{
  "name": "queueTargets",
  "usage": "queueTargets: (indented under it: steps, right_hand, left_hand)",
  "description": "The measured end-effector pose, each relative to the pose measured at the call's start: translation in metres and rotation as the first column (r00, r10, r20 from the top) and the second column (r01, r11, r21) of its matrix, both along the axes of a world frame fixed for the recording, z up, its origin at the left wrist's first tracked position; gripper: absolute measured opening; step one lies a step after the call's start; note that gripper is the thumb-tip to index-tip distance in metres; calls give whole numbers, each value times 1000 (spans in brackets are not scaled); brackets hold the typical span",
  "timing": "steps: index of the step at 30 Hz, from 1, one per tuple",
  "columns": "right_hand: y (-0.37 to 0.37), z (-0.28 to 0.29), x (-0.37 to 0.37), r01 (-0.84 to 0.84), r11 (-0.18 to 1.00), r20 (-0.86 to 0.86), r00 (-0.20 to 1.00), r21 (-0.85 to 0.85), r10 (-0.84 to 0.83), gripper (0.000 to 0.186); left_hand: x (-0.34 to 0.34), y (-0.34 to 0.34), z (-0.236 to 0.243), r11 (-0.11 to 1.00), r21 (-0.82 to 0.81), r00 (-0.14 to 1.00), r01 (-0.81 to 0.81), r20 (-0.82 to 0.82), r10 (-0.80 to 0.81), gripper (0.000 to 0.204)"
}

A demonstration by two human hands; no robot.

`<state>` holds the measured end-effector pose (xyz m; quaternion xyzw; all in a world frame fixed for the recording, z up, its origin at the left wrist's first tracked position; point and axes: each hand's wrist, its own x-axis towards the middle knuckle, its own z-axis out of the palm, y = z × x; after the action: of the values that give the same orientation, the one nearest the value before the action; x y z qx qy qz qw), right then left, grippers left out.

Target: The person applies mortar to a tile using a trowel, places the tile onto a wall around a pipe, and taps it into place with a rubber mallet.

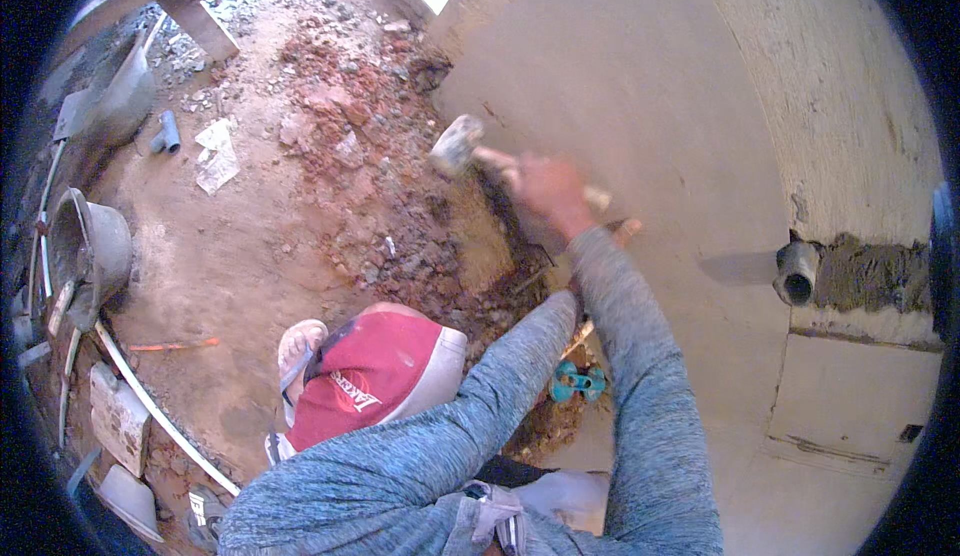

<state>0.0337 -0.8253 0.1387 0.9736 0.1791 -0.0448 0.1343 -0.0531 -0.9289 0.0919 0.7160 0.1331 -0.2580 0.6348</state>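
My right hand [548, 188] is shut on the wooden handle of a hammer [456, 144], whose pale head is blurred in front of a plastered wall [650, 86]. My left arm, in a grey sleeve, reaches up under my right forearm. My left hand is mostly hidden there, and only a small orange-brown tip [626, 227] shows beside the right wrist against the wall. What it holds cannot be made out. A red and white cap [375, 371] sits below my arms.
Red brick rubble [350, 126] covers the dirt floor at the wall's foot. A teal valve [577, 383] sits low on the wall. A grey pipe end [797, 276] sticks out of a mortared groove at right. A metal pan [90, 246], a shovel [115, 96] and a white pipe [160, 411] lie at left.
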Motion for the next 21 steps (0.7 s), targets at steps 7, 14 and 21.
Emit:
queueTargets:
  steps: [7,14,21]
  right_hand:
    - [16,-19,-13,-48,998,17,999,50,47,40]
    - [66,-15,-13,-46,997,-43,998,68,49,40]
    - [46,-9,2,121,991,29,992,58,-123,42]
  left_hand:
    - [-6,28,34,971,-227,997,-74,-34,68,128]
    - [-3,15,7,912,-311,934,-269,148,326,128]
    - [-6,6,14,983,-103,980,-151,114,163,127]
